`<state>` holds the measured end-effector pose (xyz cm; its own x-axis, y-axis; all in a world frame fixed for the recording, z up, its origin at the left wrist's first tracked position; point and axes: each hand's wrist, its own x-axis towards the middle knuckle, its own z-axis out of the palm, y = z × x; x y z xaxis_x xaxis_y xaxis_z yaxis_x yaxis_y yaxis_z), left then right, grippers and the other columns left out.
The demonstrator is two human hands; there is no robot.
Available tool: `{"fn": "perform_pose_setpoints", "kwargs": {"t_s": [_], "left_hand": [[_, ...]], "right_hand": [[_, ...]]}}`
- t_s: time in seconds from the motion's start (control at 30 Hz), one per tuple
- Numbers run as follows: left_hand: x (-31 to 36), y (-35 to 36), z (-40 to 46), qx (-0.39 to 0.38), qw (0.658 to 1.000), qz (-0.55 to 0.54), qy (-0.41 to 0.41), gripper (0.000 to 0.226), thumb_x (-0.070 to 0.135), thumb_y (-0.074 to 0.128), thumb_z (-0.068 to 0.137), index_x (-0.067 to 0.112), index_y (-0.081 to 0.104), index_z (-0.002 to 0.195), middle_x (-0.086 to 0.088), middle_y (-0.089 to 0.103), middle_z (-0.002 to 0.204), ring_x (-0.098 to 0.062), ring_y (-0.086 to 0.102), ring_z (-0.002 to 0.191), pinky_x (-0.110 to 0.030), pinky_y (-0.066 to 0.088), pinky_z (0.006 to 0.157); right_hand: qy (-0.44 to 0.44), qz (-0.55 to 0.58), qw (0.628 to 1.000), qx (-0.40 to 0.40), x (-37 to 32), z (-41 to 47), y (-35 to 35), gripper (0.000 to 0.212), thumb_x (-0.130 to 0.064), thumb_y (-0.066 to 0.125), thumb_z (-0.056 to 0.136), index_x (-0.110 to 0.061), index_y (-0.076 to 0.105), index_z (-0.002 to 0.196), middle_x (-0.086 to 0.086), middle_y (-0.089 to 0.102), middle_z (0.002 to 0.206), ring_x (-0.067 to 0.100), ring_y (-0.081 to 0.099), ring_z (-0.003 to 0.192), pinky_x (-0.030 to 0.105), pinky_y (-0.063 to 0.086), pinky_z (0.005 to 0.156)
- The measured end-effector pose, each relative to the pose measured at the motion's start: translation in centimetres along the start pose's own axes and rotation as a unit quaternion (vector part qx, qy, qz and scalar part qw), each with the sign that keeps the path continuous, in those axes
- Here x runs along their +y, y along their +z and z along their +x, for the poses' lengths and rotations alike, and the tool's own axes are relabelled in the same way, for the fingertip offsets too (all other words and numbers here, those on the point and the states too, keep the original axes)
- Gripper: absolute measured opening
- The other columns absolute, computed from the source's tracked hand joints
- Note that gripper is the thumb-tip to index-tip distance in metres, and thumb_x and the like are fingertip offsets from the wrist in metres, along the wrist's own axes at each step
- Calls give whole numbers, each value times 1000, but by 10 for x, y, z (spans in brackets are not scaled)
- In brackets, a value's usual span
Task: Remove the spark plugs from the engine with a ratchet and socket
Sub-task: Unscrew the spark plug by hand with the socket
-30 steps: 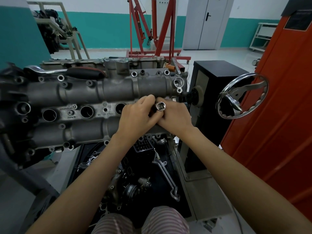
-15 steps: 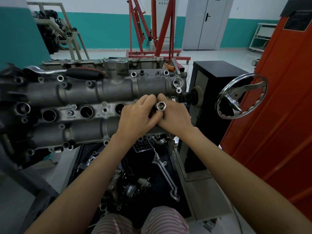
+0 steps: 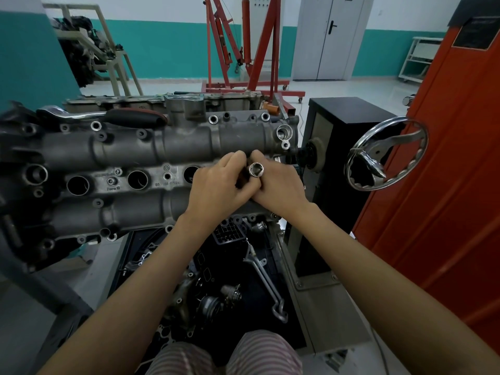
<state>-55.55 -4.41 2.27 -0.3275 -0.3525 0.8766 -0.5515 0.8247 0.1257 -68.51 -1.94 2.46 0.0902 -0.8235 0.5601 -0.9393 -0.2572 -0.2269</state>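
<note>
Both hands clasped round the socket (image 3: 256, 169): left hand (image 3: 216, 189) and right hand (image 3: 280, 189) curled together, open chrome mouth facing up between them. Ratchet (image 3: 102, 116) lying well beyond the grip, atop the cast, matte-grey engine (image 3: 121, 158). Could slip from smooth, round steel and drop into a dark plug well (image 3: 137, 180) just left.

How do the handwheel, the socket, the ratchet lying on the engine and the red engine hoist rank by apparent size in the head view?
1. red engine hoist, though it stands farthest away
2. ratchet and handwheel: too alike to rank
3. socket, held between both hands and plainly the smallest
</note>
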Motion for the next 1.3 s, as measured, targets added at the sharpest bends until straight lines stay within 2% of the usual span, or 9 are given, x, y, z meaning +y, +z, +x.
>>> {"fn": "perform_pose_setpoints", "kwargs": {"t_s": [0.1, 0.3, 0.4, 0.5, 0.67, 0.83, 1.0, 1.2, 1.3], "left_hand": [[-3, 2, -1, 1, 1000, 5, 23, 32, 27, 56, 85, 9, 43, 62, -3, 45, 52, -19, 40, 38, -24, 30, 38], [-3, 0, 0, 8, 1000, -5, 22, 35, 28, 58, 84, 9, 42, 60, -3, 42, 48, -21, 41, 38, -28, 34, 37], [-1, -1, 1, 6, 1000, -6, 18, 33, 28, 56, 83, 9, 43, 60, -3, 45, 50, -22, 42, 39, -26, 33, 38], [1, -2, 1, 1, 1000, -7, 24, 32, 28, 56, 83, 8, 44, 61, -3, 45, 51, -18, 40, 39, -25, 31, 37], [3, -5, 0, -17, 1000, -20, 9, 30, 30, 49, 83, 6, 44, 65, -3, 45, 51, -18, 41, 39, -26, 29, 37], [3, -4, 1, -19, 1000, -19, 2, 25, 25, 50, 80, 7, 44, 65, -3, 45, 52, -16, 37, 41, -22, 27, 41], [1, -3, 1, -31, 999, -26, -4, 27, 22, 54, 83, 3, 52, 65, -9, 52, 57, -30, 51, 47, -34, 43, 42], [0, -2, 1, -25, 999, -31, -9, 33, 26, 54, 85, 2, 52, 63, -8, 51, 55, -28, 51, 46, -36, 43, 43], [1, -2, 2, -14, 999, -32, -23, 32, 31, 51, 84, 10, 40, 62, -1, 42, 54, -20, 40, 44, -29, 34, 41]], "right_hand": [[10, 7, 1000, 0, -1, 0, -1, 24, -32, 53, 85, -13, 37, 85, 5, 56, 68, 22, 48, 58, 29, 29, 52], [-13, -11, 1000, 11, -1, 1, 0, 20, -29, 51, 86, -16, 64, 94, -1, 68, 89, 20, 59, 84, 28, 35, 60], [-11, -10, 1000, 2, 0, 1, 0, 20, -27, 50, 86, -14, 62, 96, 0, 66, 88, 20, 59, 82, 31, 40, 61], [-10, 6, 1000, 5, 0, 0, 0, 16, -24, 53, 85, -8, 52, 89, 4, 61, 78, 25, 56, 71, 30, 33, 55], [-2, -1, 1000, -10, 0, 0, -2, 27, -25, 54, 84, -15, 29, 82, -1, 45, 63, 23, 44, 55, 27, 23, 43], [3, -6, 1000, -16, 1, 2, 0, 22, -29, 53, 84, -14, 37, 84, 4, 56, 69, 24, 51, 60, 29, 26, 48], [-4, -9, 1000, 9, 2, 3, 2, 17, -27, 51, 85, -19, 63, 94, -1, 66, 83, 21, 58, 77, 26, 27, 58], [-11, -16, 1000, -5, 2, 3, 1, 17, -28, 50, 86, -12, 54, 90, 6, 63, 79, 26, 57, 72, 28, 27, 57], [-10, -6, 1000, -15, 2, 3, 0, 17, -28, 49, 86, -13, 42, 86, 5, 56, 70, 24, 50, 61, 29, 25, 50]]}}
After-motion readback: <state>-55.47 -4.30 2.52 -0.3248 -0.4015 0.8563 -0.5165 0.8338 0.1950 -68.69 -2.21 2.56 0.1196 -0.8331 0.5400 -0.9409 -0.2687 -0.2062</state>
